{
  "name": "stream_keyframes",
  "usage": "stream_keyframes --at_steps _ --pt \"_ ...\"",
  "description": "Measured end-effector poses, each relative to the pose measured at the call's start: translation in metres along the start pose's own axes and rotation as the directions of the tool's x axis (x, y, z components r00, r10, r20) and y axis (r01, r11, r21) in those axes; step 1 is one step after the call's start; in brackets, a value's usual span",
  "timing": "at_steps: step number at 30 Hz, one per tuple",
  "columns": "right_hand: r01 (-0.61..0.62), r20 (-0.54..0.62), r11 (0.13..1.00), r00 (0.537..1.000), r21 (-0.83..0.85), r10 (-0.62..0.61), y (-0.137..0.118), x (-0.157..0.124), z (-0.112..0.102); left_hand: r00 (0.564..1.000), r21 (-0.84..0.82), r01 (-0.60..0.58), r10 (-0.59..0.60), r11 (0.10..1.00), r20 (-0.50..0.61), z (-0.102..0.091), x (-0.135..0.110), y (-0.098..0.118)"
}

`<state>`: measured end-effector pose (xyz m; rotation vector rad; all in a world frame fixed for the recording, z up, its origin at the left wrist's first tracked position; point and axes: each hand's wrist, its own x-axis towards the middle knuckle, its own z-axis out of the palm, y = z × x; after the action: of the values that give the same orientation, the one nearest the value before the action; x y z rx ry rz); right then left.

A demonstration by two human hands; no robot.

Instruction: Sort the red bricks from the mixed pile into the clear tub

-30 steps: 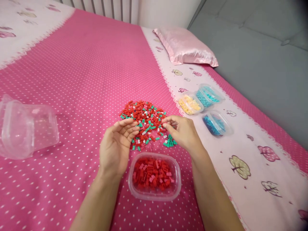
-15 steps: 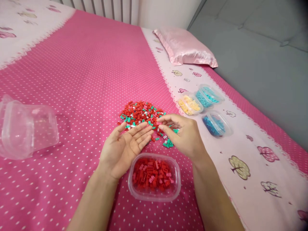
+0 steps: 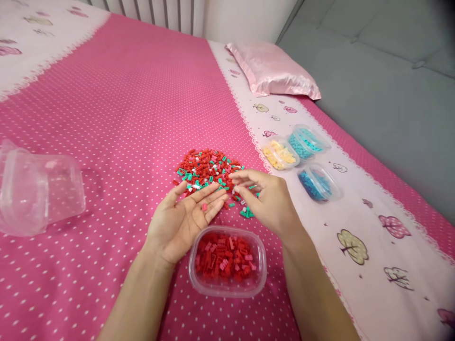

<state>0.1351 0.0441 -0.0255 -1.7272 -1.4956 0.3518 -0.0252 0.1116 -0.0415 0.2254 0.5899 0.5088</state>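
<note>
A heap of small red, green and white bricks [image 3: 208, 168] lies on the pink dotted bedspread. My left hand [image 3: 185, 220] rests palm up just in front of the heap, fingers stretched out, with one small pink brick [image 3: 204, 206] lying on the palm. My right hand [image 3: 265, 201] hovers to its right over the heap's near edge, thumb and fingers loosely apart and nothing visible between them. Directly below both hands stands a clear tub [image 3: 261, 279] filled with red and pink bricks.
Three clear tubs sit to the right: yellow bricks [image 3: 280, 154], turquoise bricks [image 3: 306, 141], blue bricks [image 3: 317, 183]. An empty clear container [image 3: 35, 192] lies on its side at far left. A pink satin pillow [image 3: 272, 68] lies at the back; a grey sofa [image 3: 384, 80] runs along the right.
My left hand turned from curled to flat, palm up. My right hand came over from the heap, and a pink brick now lies on the left palm.
</note>
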Motion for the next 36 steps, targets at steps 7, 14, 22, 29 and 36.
stream_keyframes --at_steps 7,14,22,29,36 --pt "-0.237 0.015 0.922 0.967 -0.307 0.253 0.012 0.0 -0.001 1.0 -0.002 -0.027 0.027 1.0 -0.008 0.0 0.001 -0.002" --pt "-0.309 0.054 0.758 0.91 -0.575 0.412 0.021 0.002 0.006 0.994 -0.032 -0.108 0.108 0.994 -0.02 -0.003 0.002 -0.001" --pt "-0.324 0.064 0.793 0.909 -0.517 0.413 0.031 0.005 0.01 0.989 -0.036 -0.14 0.138 0.989 -0.046 -0.002 0.002 -0.001" --pt "-0.314 0.073 0.794 0.91 -0.52 0.408 0.031 0.005 0.01 0.986 -0.052 -0.158 0.156 0.986 -0.052 -0.003 0.001 -0.001" --pt "-0.333 0.08 0.808 0.903 -0.486 0.421 0.031 0.005 0.009 0.987 -0.063 -0.152 0.148 0.986 -0.063 -0.003 0.002 0.0"
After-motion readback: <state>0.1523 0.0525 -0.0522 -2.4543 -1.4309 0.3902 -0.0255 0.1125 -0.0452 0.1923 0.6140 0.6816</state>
